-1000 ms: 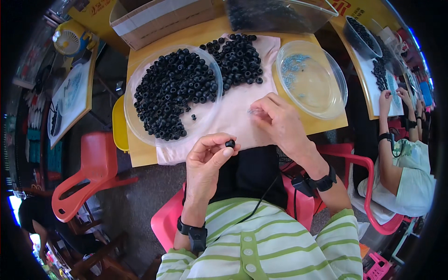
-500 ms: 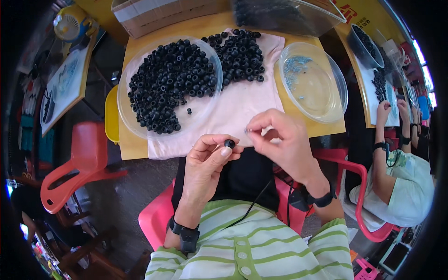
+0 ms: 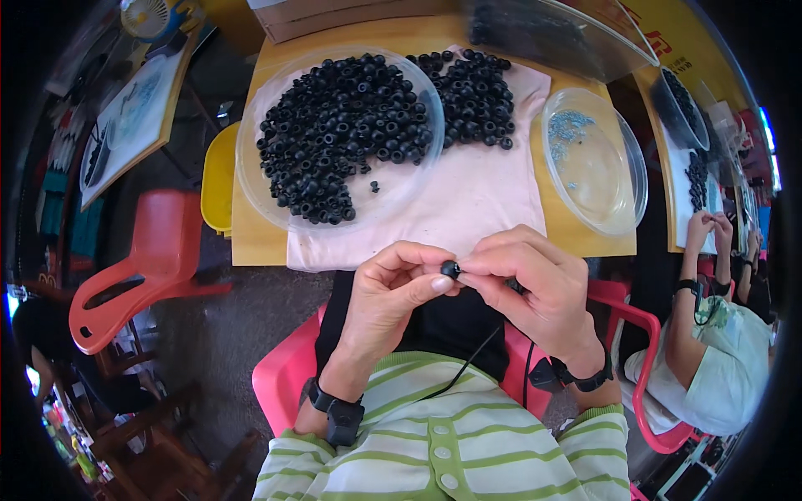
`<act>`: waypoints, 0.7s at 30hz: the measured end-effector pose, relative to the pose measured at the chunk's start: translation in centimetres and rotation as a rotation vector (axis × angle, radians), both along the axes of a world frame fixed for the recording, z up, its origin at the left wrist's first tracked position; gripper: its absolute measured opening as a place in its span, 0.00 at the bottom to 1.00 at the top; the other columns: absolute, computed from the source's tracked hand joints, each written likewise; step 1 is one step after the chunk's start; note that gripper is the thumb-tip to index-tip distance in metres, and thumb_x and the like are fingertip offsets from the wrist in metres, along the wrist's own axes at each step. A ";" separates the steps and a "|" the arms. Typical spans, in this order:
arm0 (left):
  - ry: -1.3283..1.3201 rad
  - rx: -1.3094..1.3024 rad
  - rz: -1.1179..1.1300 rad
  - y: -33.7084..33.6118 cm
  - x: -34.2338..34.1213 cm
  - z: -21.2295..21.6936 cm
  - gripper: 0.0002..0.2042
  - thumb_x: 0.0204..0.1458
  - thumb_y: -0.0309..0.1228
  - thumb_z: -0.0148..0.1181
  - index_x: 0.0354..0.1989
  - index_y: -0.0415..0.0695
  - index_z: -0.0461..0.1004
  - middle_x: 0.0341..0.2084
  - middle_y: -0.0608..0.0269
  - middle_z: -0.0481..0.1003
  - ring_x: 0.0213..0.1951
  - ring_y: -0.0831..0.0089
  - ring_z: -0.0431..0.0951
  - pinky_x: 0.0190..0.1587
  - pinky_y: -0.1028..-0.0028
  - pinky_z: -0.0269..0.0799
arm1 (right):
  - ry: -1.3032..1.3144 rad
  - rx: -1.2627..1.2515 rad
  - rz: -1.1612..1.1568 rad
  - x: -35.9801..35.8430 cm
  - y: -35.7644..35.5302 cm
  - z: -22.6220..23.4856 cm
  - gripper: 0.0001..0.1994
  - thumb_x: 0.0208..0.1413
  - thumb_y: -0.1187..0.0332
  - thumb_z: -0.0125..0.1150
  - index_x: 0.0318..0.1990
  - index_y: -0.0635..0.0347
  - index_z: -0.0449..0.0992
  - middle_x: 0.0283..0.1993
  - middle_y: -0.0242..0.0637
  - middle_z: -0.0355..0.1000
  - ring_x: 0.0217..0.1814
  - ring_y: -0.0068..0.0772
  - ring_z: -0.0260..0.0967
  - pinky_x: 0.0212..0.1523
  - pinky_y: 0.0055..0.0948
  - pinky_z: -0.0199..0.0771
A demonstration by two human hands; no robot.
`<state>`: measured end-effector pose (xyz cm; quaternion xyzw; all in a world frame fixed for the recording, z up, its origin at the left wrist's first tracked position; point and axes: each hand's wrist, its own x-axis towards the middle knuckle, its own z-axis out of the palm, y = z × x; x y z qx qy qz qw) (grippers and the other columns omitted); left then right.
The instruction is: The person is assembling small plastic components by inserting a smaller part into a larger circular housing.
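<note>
Left hand (image 3: 393, 292) pinches small black ring (image 3: 450, 269) at thumb and forefinger tips; right hand (image 3: 535, 284) fingertips closed against its right side, both over lap, near cloth (image 3: 476, 200) edge.

You're sitting in a small assembly workshop: wooden tabletop (image 3: 259, 238) at upper centre carries a clear dish (image 3: 251, 179) heaped with black rubber rings (image 3: 342, 125), and another worker (image 3: 710, 351) at the right edge sorts similar parts
</note>
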<state>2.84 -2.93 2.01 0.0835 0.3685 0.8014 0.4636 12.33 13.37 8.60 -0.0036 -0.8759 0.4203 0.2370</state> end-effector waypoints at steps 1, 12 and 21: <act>-0.011 -0.006 0.008 0.2 0.0 0.4 0.11 0.52 0.18 0.64 0.44 0.35 0.76 0.36 0.57 0.80 0.38 0.72 0.81 0.46 0.73 0.78 | 0.016 0.023 0.008 -0.1 0.0 0.0 0.12 0.43 0.84 0.69 0.37 0.63 0.78 0.35 0.37 0.75 0.33 0.31 0.75 0.31 0.25 0.77; -0.215 0.153 -0.039 0.1 -1.2 -0.9 0.09 0.54 0.19 0.63 0.43 0.37 0.76 0.38 0.57 0.79 0.39 0.72 0.80 0.46 0.72 0.78 | 0.023 0.064 0.087 -1.7 0.3 -0.8 0.16 0.43 0.79 0.71 0.43 0.58 0.82 0.38 0.36 0.74 0.35 0.31 0.73 0.30 0.23 0.74; -0.383 0.367 -0.090 0.1 -2.2 -2.4 0.10 0.53 0.25 0.65 0.41 0.39 0.75 0.36 0.54 0.78 0.35 0.70 0.79 0.42 0.73 0.77 | -0.057 0.120 0.090 -6.4 0.7 1.0 0.08 0.46 0.72 0.70 0.35 0.59 0.80 0.33 0.36 0.74 0.33 0.38 0.71 0.33 0.33 0.73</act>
